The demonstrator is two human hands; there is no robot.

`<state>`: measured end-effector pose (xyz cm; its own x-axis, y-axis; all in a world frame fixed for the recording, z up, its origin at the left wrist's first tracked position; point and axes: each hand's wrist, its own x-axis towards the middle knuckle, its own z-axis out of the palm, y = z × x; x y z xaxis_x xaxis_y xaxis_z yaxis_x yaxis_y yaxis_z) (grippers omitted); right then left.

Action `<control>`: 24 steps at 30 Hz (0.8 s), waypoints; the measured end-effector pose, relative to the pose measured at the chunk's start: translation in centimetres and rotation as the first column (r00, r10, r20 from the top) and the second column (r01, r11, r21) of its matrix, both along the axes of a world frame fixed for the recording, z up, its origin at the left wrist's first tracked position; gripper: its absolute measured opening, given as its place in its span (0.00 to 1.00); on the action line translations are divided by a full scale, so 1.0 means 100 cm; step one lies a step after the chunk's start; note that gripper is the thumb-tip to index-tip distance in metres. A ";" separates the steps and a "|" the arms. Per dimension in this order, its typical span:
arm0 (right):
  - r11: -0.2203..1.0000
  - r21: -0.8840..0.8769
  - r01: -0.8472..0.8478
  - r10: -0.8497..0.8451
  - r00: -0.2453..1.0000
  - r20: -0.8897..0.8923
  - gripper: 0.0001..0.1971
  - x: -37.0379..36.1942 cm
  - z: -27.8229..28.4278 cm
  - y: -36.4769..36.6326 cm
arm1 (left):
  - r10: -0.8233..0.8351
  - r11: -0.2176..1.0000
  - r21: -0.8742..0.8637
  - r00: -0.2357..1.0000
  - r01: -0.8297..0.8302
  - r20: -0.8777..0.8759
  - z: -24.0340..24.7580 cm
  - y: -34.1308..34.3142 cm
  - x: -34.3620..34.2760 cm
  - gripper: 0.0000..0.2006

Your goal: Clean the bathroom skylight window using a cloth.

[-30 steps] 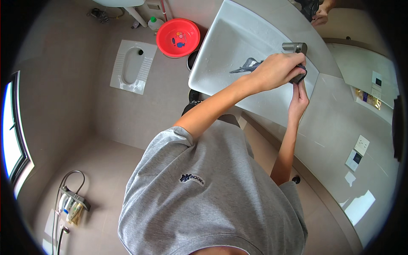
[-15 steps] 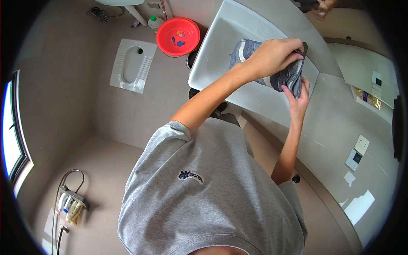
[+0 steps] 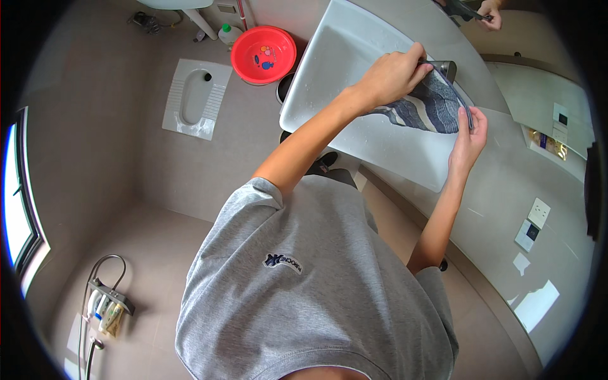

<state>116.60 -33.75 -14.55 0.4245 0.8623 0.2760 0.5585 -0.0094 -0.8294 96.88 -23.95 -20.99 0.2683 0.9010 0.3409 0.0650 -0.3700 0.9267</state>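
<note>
A blue-grey cloth [image 3: 430,107] with wavy light and dark stripes, towel-like, hangs spread between my hands over the white washbasin [image 3: 329,57]. My left hand [image 3: 391,77] pinches its upper edge close to the metal tap [image 3: 449,69]. At the cloth's right corner, my right hand [image 3: 468,136] grips the bound edge between thumb and fingers. The edge runs taut from one hand to the other. My left hand and wrist hide part of the cloth's left side, and the cloth covers part of the basin.
Left of the basin stands a red plastic tub [image 3: 263,54], with a green-capped bottle [image 3: 229,34] behind it. A squat toilet [image 3: 197,98] is set in the floor. A mirror [image 3: 525,38] lies beyond the basin; a shower rack [image 3: 109,297] is at lower left.
The cloth was bunched and folded in both hands; now it is opened out between them. My right hand has moved right, and my left hand slightly left.
</note>
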 end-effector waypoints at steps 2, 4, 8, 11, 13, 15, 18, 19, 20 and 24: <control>0.976 -0.181 0.123 -0.131 0.991 -0.034 0.16 -0.004 0.005 0.007 | 0.000 0.998 -0.068 1.000 0.000 0.001 -0.007 -0.002 0.007 0.15; 0.975 -0.191 0.115 -0.128 0.990 -0.057 0.16 0.005 -0.007 0.012 | 0.000 0.991 -0.135 1.000 0.000 0.003 -0.013 -0.006 0.015 0.16; 0.980 -0.181 0.082 -0.102 0.989 -0.104 0.14 0.024 -0.041 0.017 | 0.049 0.958 -0.284 0.999 -0.047 -0.003 -0.015 -0.024 0.039 0.16; 0.976 -0.207 0.062 -0.084 0.991 -0.099 0.14 0.001 -0.044 0.018 | 0.103 0.932 -0.349 0.995 -0.098 -0.002 -0.014 -0.046 0.051 0.12; 0.971 -0.236 0.047 -0.087 0.983 -0.160 0.13 -0.022 -0.034 0.017 | 0.148 0.925 -0.369 0.980 -0.089 0.136 -0.009 -0.063 0.056 0.10; 0.975 -0.220 0.017 -0.039 0.994 -0.098 0.12 -0.025 -0.032 0.017 | 0.167 0.938 -0.332 0.970 -0.101 0.177 -0.004 -0.076 0.060 0.08; 0.938 -0.344 -0.050 0.011 0.993 -0.114 0.22 -0.040 -0.008 0.015 | 0.242 0.919 -0.368 0.937 -0.139 0.252 -0.012 -0.079 0.064 0.11; 0.939 -0.341 -0.047 0.008 0.994 -0.113 0.22 -0.041 -0.008 0.012 | 0.238 0.921 -0.366 0.938 -0.135 0.253 -0.008 -0.078 0.061 0.11; 0.955 -0.294 -0.049 0.067 0.996 0.051 0.23 -0.041 -0.009 0.008 | 0.203 0.924 -0.369 0.950 -0.105 0.237 0.000 -0.079 0.052 0.13; 0.957 -0.219 -0.192 0.209 0.976 0.061 0.31 -0.034 -0.006 -0.009 | 0.152 0.941 -0.335 0.953 -0.059 0.261 0.000 -0.079 0.053 0.15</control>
<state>113.16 -34.62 -15.19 0.2202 0.9697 0.1059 0.6333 -0.0596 -0.7716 102.22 -31.82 -20.95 0.1017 0.9918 0.0772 -0.1913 -0.0567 0.9799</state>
